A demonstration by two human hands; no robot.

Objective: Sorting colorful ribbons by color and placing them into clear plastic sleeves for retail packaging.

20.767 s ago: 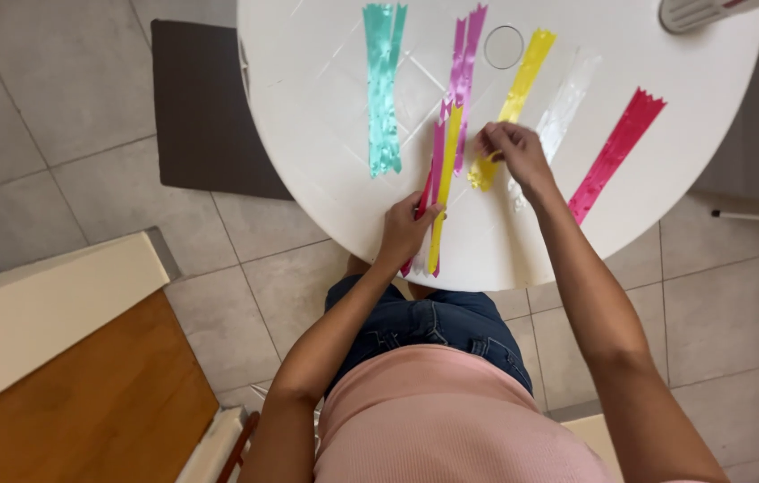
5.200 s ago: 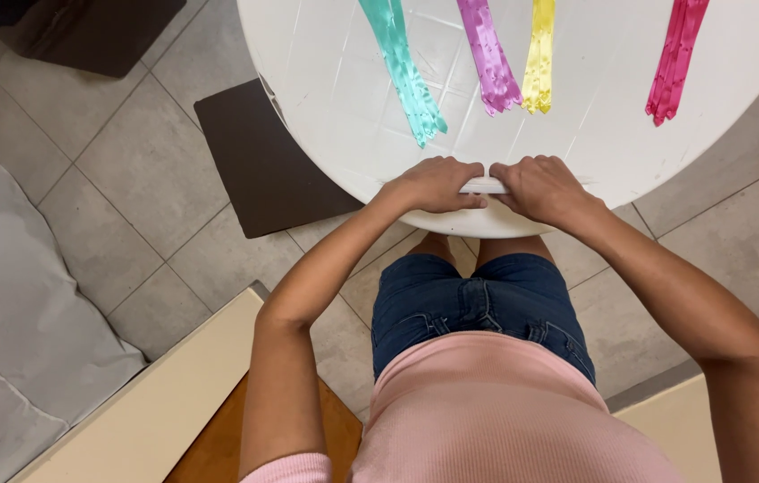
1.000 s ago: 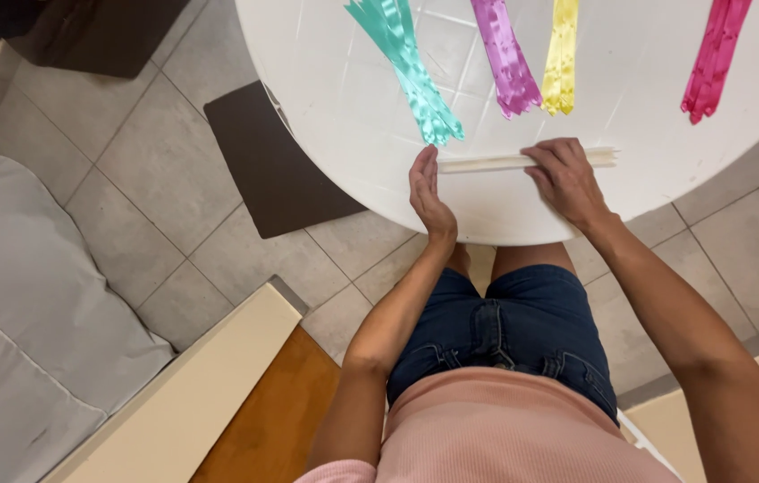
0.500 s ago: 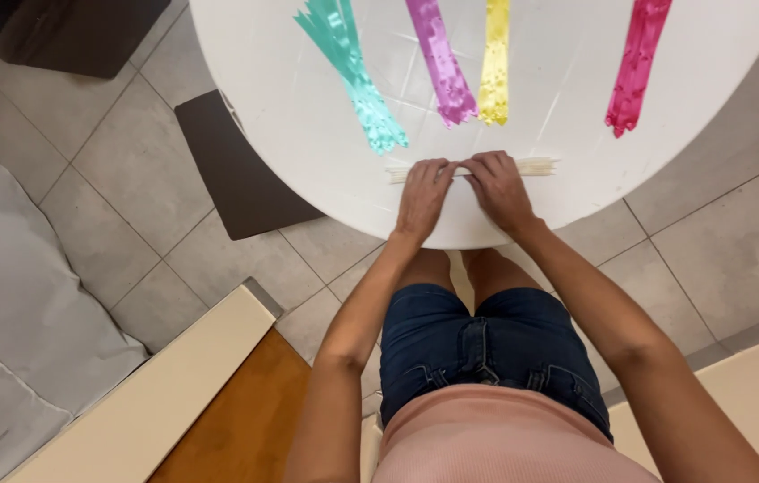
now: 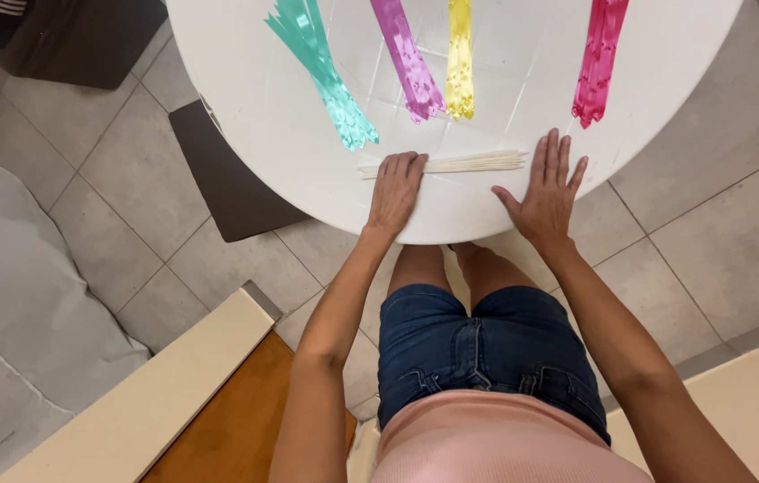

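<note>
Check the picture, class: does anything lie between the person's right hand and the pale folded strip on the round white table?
Nothing visible does. The right hand lies flat on bare white table, just beside the pale folded strip's right end.

Person wore pale pink ribbed knit top, dark blue denim shorts with stitched pockets, visible seams. Arms bare to above elbow, no sleeves showing. Left hand, right hand bare, without gloves.

The left hand lies flat on a thin white strip near the six o'clock edge of the round white worktop. The right hand rests open, fingers spread, touching the strip's three o'clock end. Teal, purple, yellow and pink ribbons lie toward twelve o'clock.
</note>
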